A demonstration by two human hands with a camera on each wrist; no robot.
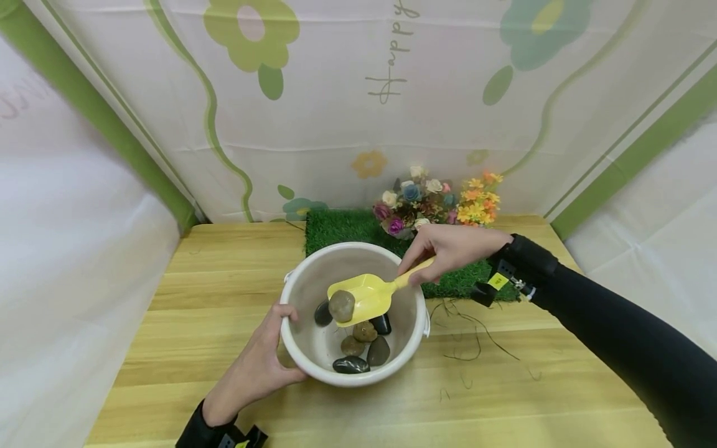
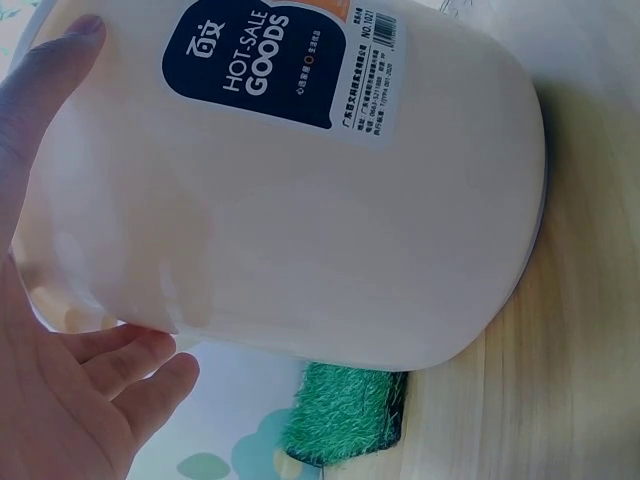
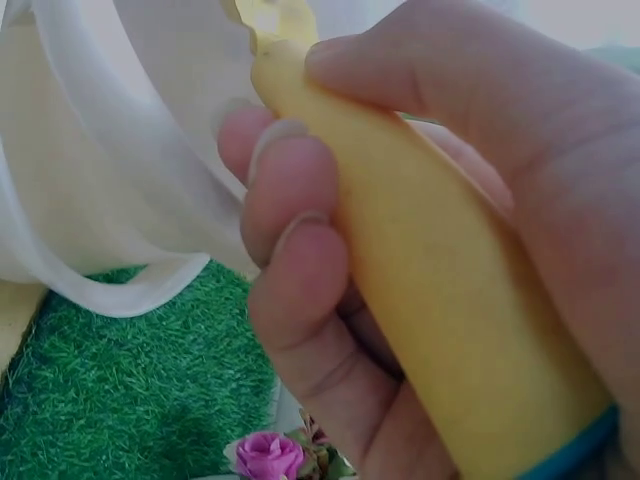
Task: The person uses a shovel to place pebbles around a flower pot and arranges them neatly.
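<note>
A whitish bucket (image 1: 354, 379) stands on the table with several stones in its bottom, among them a black one with white streaks (image 1: 351, 364) and a brown one (image 1: 365, 331). At the bucket's near left side, my left hand (image 1: 259, 364) grips the rim; its thumb lies against the outer wall beside a dark blue label (image 2: 255, 62). My right hand (image 1: 450, 247) holds the handle of a yellow toy shovel (image 1: 371, 300), fingers and thumb wrapped round it. The shovel's blade is over the bucket's opening, and a rounded greyish-brown stone (image 1: 342, 306) rests at its front end.
Behind and right of the bucket lies a green artificial turf mat (image 1: 342, 225). Multicoloured artificial flowers (image 1: 417, 198) and yellow-orange ones (image 1: 478, 199) stand at its back. Thin dark strands (image 1: 476, 339) lie on the wooden table (image 1: 213, 298). Printed curtains (image 1: 336, 118) surround the table.
</note>
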